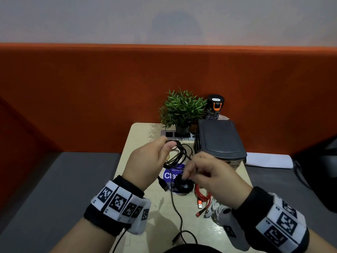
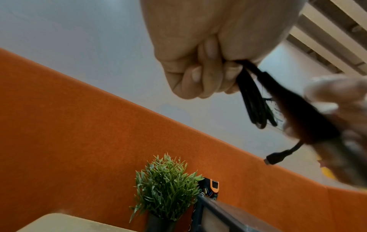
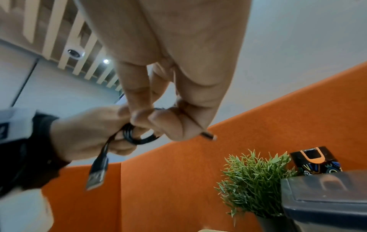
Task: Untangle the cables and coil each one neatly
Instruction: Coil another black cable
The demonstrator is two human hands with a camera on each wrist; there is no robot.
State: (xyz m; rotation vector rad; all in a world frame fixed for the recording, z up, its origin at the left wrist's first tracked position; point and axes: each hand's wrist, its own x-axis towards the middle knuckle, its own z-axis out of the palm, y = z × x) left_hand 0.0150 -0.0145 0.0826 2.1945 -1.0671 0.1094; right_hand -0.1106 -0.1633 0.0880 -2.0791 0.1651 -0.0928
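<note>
The left hand (image 1: 145, 162) grips the light, springy black USB cable (image 1: 179, 152) coil, right-hand fingers (image 3: 157, 120) pinch its tail; hold loops firmly, or they unwind.

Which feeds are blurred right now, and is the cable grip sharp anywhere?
Head view: sharp, evenly lit, edges bowed by the wide lens. Left wrist view: the right hand smears with motion blur, while the left hand gripping the black cable reads clearly. Right wrist view: mostly sharp, slight softness at the dangling USB plug.
</note>
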